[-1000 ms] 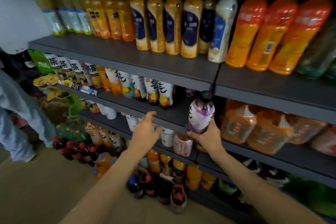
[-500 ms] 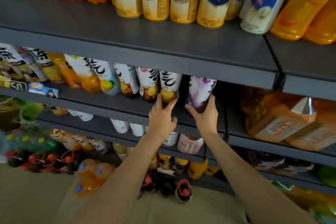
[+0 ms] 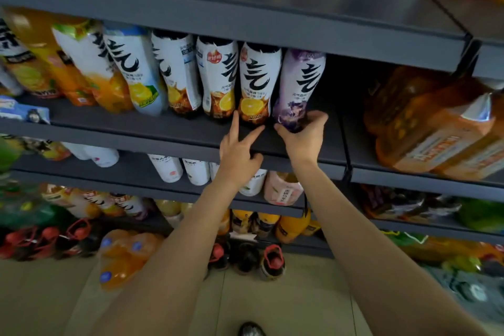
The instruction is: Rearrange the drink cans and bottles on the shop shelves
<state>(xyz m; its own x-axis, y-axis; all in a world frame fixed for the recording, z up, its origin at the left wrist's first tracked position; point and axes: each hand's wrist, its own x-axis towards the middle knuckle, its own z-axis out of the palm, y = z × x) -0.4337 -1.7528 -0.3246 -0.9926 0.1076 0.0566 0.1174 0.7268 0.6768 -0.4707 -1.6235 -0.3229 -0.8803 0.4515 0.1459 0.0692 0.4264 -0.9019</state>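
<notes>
Head view: the right hand [image 3: 305, 136] curls its fingers [image 3: 317, 117] and thumb round the base of the purple bottle [image 3: 300, 90], which stands at the right end of the row on the middle shelf [image 3: 191, 131], under the lip of the shelf above. The left hand [image 3: 240, 150] holds nothing; two of its fingers [image 3: 235, 123] are straight and spread, their tips touching the foot of the orange bottle [image 3: 257, 90] just beside the purple one, while the others curl loosely.

The purple bottle looks nearly placed, so the likely step is seating it flush and letting go. The risks, as I judge them: it leans back a little like its neighbours, and a quick release could rock it. A push to the left could nudge the orange bottle and, through it, the rest of the tightly packed row. Dark empty shelf lies to its right, so nothing there would stop a topple that way. The glossy label may also slip in the grip.

The shelves are dark grey metal with a raised front edge. To the right, in the next bay, shrink-wrapped packs [image 3: 436, 128] of orange drink lie stacked. Below are white cans [image 3: 196, 170] and a pink one, then more bottles. Lower still, packs and red-capped bottles stand on a pale tiled floor [image 3: 286, 305].
</notes>
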